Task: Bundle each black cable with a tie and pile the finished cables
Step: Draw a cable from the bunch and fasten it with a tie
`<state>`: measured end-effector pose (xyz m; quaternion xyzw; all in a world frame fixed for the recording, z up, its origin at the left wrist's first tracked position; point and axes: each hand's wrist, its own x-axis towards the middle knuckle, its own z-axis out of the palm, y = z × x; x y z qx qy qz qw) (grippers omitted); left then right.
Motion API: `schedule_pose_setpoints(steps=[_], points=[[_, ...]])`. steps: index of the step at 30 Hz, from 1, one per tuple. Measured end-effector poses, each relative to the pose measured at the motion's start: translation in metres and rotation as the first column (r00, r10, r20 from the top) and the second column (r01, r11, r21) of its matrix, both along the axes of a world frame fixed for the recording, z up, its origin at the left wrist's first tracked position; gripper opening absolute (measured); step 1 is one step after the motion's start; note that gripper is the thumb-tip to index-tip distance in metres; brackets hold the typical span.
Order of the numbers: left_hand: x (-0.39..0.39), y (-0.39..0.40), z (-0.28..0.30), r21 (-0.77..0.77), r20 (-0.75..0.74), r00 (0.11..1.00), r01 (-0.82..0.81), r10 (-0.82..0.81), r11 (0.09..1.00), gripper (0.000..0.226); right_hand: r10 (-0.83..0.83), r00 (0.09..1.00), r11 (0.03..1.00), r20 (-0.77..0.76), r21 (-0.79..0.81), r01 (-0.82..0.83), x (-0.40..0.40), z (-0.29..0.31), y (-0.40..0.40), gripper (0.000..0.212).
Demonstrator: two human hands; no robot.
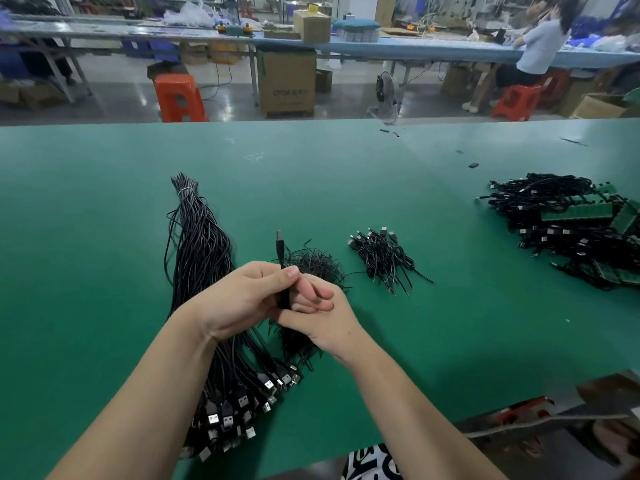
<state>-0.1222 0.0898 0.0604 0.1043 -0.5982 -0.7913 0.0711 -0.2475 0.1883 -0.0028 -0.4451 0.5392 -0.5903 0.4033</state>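
Here, two hands (pixel 242 299) (pixel 325 317), one cable (pixel 281 251).

green table (pixel 104 237) bare left, cable bundle (pixel 199 244) centre, finished pile (pixel 384 258) right

Factory assembly floor, long green workbench (pixel 104 209), cardboard boxes (pixel 286 83), red stools (pixel 178 97)

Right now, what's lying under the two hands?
Under the left hand the long uncoiled cable bunch passes; under the right hand a heap of black ties. The parts beneath the palms are covered.
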Motion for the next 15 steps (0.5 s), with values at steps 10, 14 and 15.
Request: schedule_pose_setpoints(steps=[10, 14, 15], points=[[-0.009, 0.009, -0.006, -0.646, 0.25, 0.857, -0.198, 0.45, 0.737, 0.043, -0.095, 0.649, 0.963, -0.755, 0.095, 0.252, -0.01, 0.0, -0.002, 0.016], [-0.021, 0.022, -0.006, -0.832, 0.192, 0.758, -0.211, 0.624, 0.512, 0.045, -0.034, 0.574, 0.956, -0.818, 0.141, 0.257, -0.008, 0.005, -0.008, 0.032], [-0.022, 0.022, -0.009, -0.859, 0.151, 0.738, -0.232, 0.658, 0.457, 0.044, -0.043, 0.566, 0.956, -0.823, 0.131, 0.263, -0.008, 0.008, -0.009, 0.03]])
